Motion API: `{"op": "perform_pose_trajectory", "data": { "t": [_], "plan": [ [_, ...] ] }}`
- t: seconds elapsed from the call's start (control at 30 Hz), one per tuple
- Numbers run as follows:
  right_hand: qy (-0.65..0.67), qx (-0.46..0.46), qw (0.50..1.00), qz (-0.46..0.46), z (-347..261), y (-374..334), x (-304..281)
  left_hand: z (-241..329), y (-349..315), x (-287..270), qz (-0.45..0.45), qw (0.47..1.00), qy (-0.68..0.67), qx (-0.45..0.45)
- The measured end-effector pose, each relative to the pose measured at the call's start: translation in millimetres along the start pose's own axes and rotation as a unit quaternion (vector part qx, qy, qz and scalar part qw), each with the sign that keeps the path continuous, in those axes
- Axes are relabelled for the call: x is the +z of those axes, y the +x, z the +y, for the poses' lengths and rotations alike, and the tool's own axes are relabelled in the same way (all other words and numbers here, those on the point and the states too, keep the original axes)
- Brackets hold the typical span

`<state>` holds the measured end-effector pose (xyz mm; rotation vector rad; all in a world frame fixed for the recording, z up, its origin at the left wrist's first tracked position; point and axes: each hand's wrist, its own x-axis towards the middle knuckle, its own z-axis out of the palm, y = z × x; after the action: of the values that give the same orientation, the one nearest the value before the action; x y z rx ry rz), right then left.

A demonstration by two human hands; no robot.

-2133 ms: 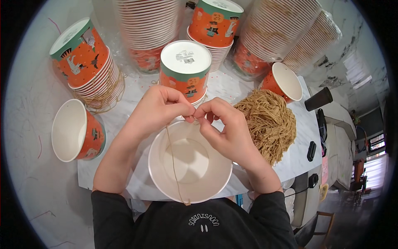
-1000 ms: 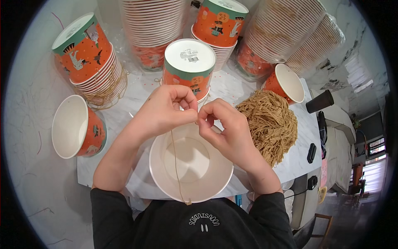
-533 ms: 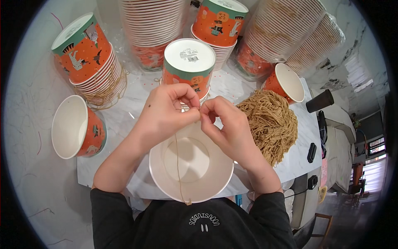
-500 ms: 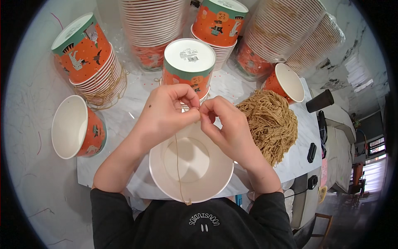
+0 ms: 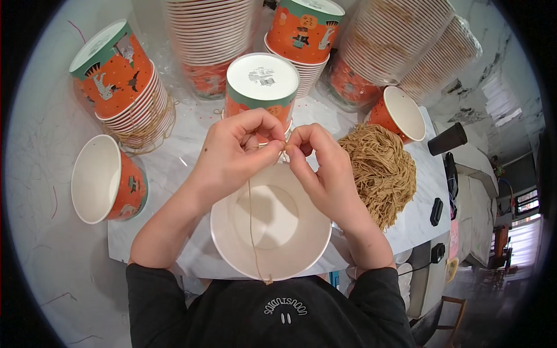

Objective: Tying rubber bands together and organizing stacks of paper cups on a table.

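Over the far rim of a large white-lined paper bucket (image 5: 272, 255), both my hands meet fingertip to fingertip. Between thumb and finger, my left hand (image 5: 241, 148) pinches a thin tan string (image 5: 252, 226). That string drops from it across the bucket's mouth to a small knot at the near rim. My right hand (image 5: 322, 171) is pinched on the string too, its tips touching the left hand's. Whatever small loop or knot lies between the fingertips is mostly hidden. The bucket stands upright against my front.
A heap of tan string (image 5: 383, 174) lies to the right. An upside-down orange-and-green bucket stack (image 5: 262, 78) stands just behind my hands. More stacks (image 5: 116, 75) line the back, the left one wrapped in string. Single buckets (image 5: 96, 177) tilt at left and right. A black cup (image 5: 447, 139) sits far right.
My hands have shifted slightly up and away from me, fingertips still together. The right hand has rotated a little, and the bucket has moved slightly right.
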<state>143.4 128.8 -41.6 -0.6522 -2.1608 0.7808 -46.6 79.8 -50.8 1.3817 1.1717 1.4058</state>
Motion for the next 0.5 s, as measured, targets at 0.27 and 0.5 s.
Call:
{"op": "perform_pose_trajectory", "data": {
  "t": [0.27,0.5],
  "plan": [
    [0.039,0.004,0.999,-0.018,9,2,1,-5,6,-7,-0.035,0.998,-0.056,-0.024],
    [0.105,0.054,0.993,-0.018,16,4,5,-9,7,-10,-0.030,0.999,-0.030,-0.021]
  ]
}}
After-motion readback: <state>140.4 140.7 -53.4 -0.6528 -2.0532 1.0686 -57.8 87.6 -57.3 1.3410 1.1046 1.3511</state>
